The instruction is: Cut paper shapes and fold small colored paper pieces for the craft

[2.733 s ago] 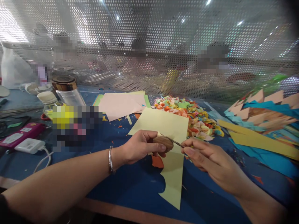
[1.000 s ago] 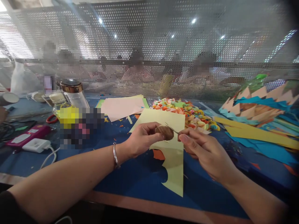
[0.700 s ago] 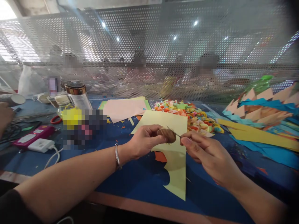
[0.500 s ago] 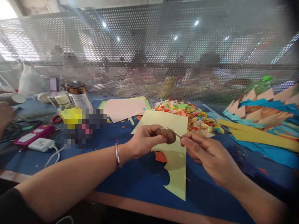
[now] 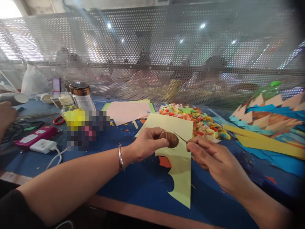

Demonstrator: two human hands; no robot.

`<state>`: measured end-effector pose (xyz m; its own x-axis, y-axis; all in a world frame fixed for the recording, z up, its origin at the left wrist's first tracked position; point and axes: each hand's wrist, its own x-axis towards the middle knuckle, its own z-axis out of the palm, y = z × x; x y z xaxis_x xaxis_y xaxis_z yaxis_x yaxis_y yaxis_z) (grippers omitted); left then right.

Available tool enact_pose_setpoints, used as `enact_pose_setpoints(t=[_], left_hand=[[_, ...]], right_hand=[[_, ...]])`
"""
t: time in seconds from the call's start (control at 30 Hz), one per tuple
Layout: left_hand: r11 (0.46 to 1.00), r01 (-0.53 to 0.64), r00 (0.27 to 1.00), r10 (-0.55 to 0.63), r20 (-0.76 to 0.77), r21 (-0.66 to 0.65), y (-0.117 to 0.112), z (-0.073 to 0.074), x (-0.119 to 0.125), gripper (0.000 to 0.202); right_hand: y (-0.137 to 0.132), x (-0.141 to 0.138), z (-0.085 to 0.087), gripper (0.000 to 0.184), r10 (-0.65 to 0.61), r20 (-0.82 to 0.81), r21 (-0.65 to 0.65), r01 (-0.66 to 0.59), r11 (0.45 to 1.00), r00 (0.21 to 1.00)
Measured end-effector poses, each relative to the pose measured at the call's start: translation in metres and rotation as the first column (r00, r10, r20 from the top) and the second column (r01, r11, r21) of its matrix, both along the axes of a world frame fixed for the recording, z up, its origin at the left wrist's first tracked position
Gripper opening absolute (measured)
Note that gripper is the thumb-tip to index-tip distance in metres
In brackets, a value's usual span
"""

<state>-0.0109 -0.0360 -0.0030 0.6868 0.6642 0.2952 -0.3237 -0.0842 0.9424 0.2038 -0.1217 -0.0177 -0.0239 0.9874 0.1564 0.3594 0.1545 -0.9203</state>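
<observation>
My left hand (image 5: 146,143) is closed around a small brown rolled paper piece (image 5: 169,139), held above a pale yellow sheet (image 5: 177,159) with a scalloped cut edge. My right hand (image 5: 209,159) pinches a thin dark needle-like tool (image 5: 180,137) whose tip points at the brown piece. An orange scrap (image 5: 164,161) lies under the yellow sheet. Both hands hover over the blue table top (image 5: 143,184).
A heap of small coloured paper curls (image 5: 197,119) lies behind the hands. Pink and green sheets (image 5: 128,109) sit at centre left, zigzag-cut blue and tan paper (image 5: 267,121) at right. Jars (image 5: 79,95), a pink device (image 5: 35,135) and a white charger (image 5: 44,145) stand left. Another person's hand (image 5: 6,116) shows at far left.
The view has shifted slightly; my hands keep the same hold. The tool tip has drawn a little away from the brown piece.
</observation>
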Motion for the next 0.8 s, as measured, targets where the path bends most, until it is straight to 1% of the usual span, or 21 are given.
enact_pose_setpoints(t=[0.1, 0.27, 0.33, 0.5, 0.63, 0.8], left_hand=[[0.999, 0.026, 0.999, -0.027, 0.039, 0.026, -0.0008, 0.0008, 0.001, 0.028], [1.0, 0.023, 1.0, -0.023, 0.007, 0.001, -0.0006, 0.0, 0.001, 0.014], [1.0, 0.025, 1.0, -0.025, 0.005, 0.006, -0.0003, 0.0002, 0.0005, 0.011], [0.998, 0.046, 0.999, -0.047, 0.021, 0.032, -0.0001, 0.0017, 0.0003, 0.018], [0.999, 0.031, 0.999, -0.032, 0.004, 0.042, -0.0004, 0.0021, 0.0006, 0.019], [0.997, 0.008, 1.0, -0.006, -0.03, 0.072, -0.0009, 0.0035, 0.0004, 0.021]], right_hand=[[0.0003, 0.0003, 0.0, 0.051, 0.013, -0.002, -0.021, -0.013, 1.0, 1.0], [0.0018, 0.0007, 0.0007, 0.052, 0.022, 0.021, -0.035, -0.022, 0.999, 1.0], [0.0018, 0.0014, 0.0002, 0.052, 0.025, 0.025, -0.036, -0.024, 0.999, 0.999], [0.0002, 0.0023, 0.0004, 0.051, 0.032, 0.03, -0.038, -0.031, 0.999, 0.999], [-0.0013, 0.0001, 0.0043, 0.051, 0.046, 0.032, -0.011, -0.045, 0.999, 0.998], [-0.0011, -0.0027, 0.0083, 0.053, 0.032, 0.055, 0.007, -0.033, 0.999, 0.998]])
